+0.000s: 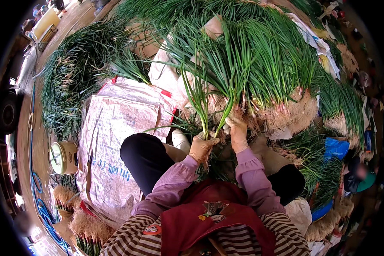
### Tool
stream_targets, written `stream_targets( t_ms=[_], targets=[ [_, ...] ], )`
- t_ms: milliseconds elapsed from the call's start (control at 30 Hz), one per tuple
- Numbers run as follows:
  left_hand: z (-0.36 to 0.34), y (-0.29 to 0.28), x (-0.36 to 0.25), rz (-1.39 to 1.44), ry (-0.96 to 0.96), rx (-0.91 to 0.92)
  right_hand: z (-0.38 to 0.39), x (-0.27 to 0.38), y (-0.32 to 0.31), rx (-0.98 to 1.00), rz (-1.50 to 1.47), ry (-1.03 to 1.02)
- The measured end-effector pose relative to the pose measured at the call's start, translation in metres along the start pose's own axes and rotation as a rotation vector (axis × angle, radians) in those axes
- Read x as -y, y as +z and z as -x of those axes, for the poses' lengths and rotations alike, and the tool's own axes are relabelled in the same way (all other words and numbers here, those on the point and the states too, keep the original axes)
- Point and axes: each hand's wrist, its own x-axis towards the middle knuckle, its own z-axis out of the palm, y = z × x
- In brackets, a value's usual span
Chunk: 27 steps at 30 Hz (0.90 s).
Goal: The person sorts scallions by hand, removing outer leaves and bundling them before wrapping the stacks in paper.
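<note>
My left hand (202,147) is closed around the lower ends of a small bunch of green onions (204,121); their leaves point away from me, and some roots hang below the fist. Close beside it, my right hand (237,131) has its fingers bent around the lower end of another green onion stalk (224,114), whose leaves lean up and to the right. The two hands are nearly touching, above my lap. Just beyond them lies a large pile of green onions (277,59), roots toward me.
A flattened pinkish-white woven sack (119,128) lies on my left, with a lidded bucket (64,158) beside it. More green onions (79,77) are heaped at the far left. Blue hose (47,217) runs along the floor. Another person (360,176) is at the far right.
</note>
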Motion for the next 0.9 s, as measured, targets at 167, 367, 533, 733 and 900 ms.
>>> stream_targets(
  t_ms=[167,367,533,733,900],
  targets=[
    [0.005,0.003,0.006,0.088,0.118,-0.043,-0.003,-0.047,-0.023,0.231,0.180,0.217],
    [0.006,0.005,-0.006,0.071,0.282,-0.115,0.033,-0.066,-0.033,0.801,1.844,0.135],
    [0.008,-0.002,-0.027,0.187,0.324,-0.102,-0.005,0.012,-0.028,0.080,1.075,-0.275],
    [-0.005,-0.001,-0.017,0.218,0.250,-0.143,-0.064,0.037,-0.021,-0.188,1.164,-0.440],
    [-0.006,-0.005,-0.006,0.094,0.173,-0.104,-0.016,0.034,0.015,0.456,0.602,-0.006]
  ],
)
